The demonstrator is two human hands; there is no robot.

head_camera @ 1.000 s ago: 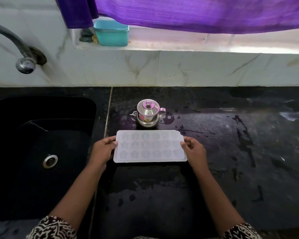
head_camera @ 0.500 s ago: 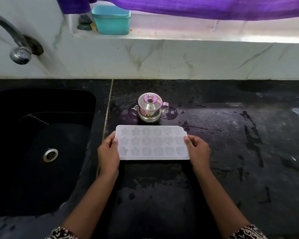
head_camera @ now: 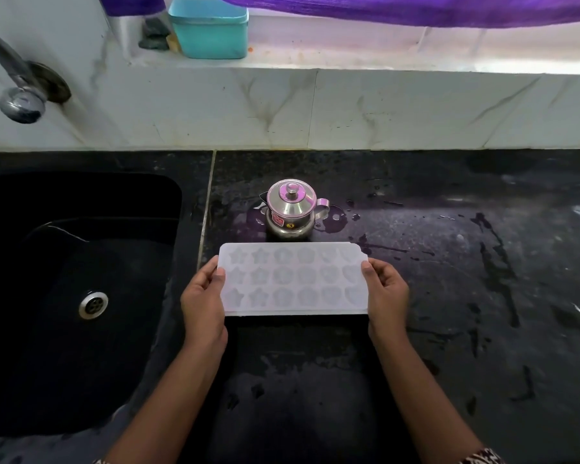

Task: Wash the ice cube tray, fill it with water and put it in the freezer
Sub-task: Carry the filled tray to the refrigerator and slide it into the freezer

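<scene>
A translucent white ice cube tray (head_camera: 293, 277) with star and flower shaped cells is held level over the black counter (head_camera: 449, 296), just right of the sink. My left hand (head_camera: 203, 301) grips its left end, thumb on top. At the other end, my right hand (head_camera: 385, 293) grips the tray the same way. I cannot tell whether the cells hold water.
A small steel pot with a lid (head_camera: 292, 209) stands right behind the tray amid water spots. The black sink (head_camera: 81, 262) with its drain (head_camera: 93, 304) lies to the left, the tap (head_camera: 21, 102) above it. A teal box (head_camera: 210, 28) sits on the window ledge.
Both hands have shifted their hold on the tray's ends and the tray looks lifted slightly towards me. The view has dipped a little.
</scene>
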